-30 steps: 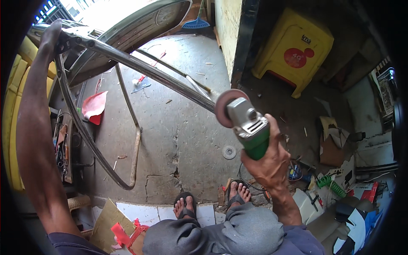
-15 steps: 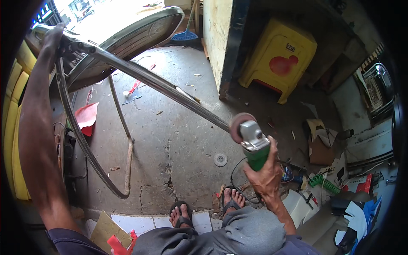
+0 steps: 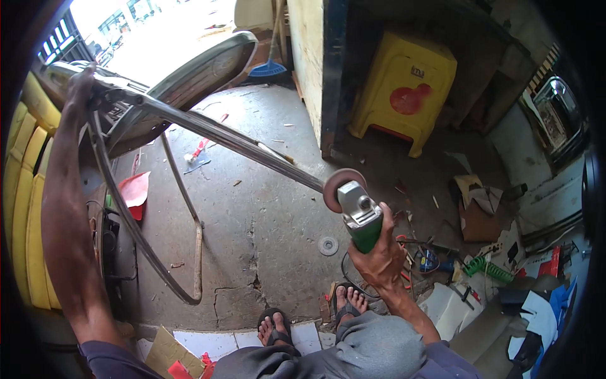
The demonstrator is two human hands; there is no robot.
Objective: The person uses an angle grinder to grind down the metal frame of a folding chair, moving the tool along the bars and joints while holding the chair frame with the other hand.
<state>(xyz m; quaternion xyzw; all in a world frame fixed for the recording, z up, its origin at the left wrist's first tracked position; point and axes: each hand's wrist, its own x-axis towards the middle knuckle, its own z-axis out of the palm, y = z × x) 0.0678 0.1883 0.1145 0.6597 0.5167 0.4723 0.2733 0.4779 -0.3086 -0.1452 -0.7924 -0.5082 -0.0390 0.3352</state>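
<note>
My left hand (image 3: 85,82) grips the upper-left end of a metal tubular chair frame (image 3: 221,134), which has a metal-backed seat (image 3: 205,69) and bent legs reaching down toward the floor. My right hand (image 3: 379,256) is wrapped round a green and silver angle grinder (image 3: 361,216). The grinder's reddish-brown disc (image 3: 334,186) meets or nearly meets the lower right end of the long tube; contact is hard to tell. My bare forearms come up from both lower corners.
A yellow plastic stool (image 3: 404,82) stands beyond a wall edge (image 3: 306,63). Yellow padded pieces (image 3: 28,189) line the left. Scraps, a loose disc (image 3: 327,246), a green coiled hose (image 3: 486,268) and tools lie on the cracked floor (image 3: 240,252). A blue broom (image 3: 267,67) leans at the back.
The grinder and my right hand first shifted down and rightward, then slightly back left along the tube's end. My left hand and the frame sit a little lower in the picture.
</note>
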